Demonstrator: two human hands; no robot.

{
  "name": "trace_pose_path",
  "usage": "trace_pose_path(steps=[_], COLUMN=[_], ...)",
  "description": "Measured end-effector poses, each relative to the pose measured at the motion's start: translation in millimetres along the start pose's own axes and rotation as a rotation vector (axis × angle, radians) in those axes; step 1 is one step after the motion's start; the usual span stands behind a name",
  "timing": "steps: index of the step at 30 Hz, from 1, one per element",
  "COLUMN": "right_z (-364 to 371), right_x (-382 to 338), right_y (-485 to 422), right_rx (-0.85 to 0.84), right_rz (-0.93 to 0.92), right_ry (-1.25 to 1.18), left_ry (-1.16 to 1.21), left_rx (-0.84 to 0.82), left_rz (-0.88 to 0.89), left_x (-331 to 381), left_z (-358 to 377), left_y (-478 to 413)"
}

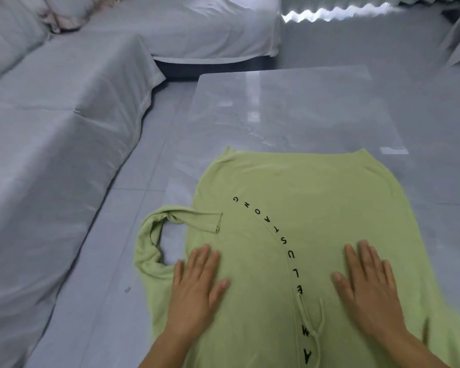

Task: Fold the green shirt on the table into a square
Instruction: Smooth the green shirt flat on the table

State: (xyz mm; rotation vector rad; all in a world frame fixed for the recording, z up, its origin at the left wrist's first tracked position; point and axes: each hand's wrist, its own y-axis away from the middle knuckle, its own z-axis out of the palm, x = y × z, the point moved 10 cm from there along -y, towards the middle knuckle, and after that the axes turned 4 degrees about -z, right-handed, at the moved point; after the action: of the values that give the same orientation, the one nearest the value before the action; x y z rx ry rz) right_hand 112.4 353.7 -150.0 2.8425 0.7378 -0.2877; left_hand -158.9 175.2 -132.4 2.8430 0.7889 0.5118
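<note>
The green shirt (298, 208) lies spread flat on the glossy grey table (290, 107), with a curved line of black letters running across it and a drawstring near the bottom. One sleeve is bunched and curled over at the shirt's left side, past the table's left edge. My left hand (197, 282) rests palm down on the shirt's left part, fingers spread. My right hand (369, 285) lies flat on the right part, fingers also apart. Neither hand grips any cloth.
A sofa covered in grey-white sheets (64, 115) runs along the left and the back. Grey tiled floor (104, 261) lies between sofa and table. The far half of the table shows bare, reflective surface.
</note>
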Motion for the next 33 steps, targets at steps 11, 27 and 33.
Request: trace_pose_path(steps=[11, 27, 33], right_z=[20.9, 27.0, 24.9], right_x=[-49.2, -47.4, -42.6], right_y=[57.4, 59.2, 61.1], right_rx=[0.134, 0.142, -0.019], right_rz=[-0.197, -0.16, 0.034], right_ry=[-0.102, 0.142, 0.177], left_ry=[0.171, -0.103, 0.786], left_rx=[-0.012, -0.053, 0.195], left_rz=[-0.17, -0.012, -0.223], left_x=[-20.3, -66.5, -132.0], left_z=[-27.2, -78.9, -164.5], left_y=[19.4, -149.4, -132.5])
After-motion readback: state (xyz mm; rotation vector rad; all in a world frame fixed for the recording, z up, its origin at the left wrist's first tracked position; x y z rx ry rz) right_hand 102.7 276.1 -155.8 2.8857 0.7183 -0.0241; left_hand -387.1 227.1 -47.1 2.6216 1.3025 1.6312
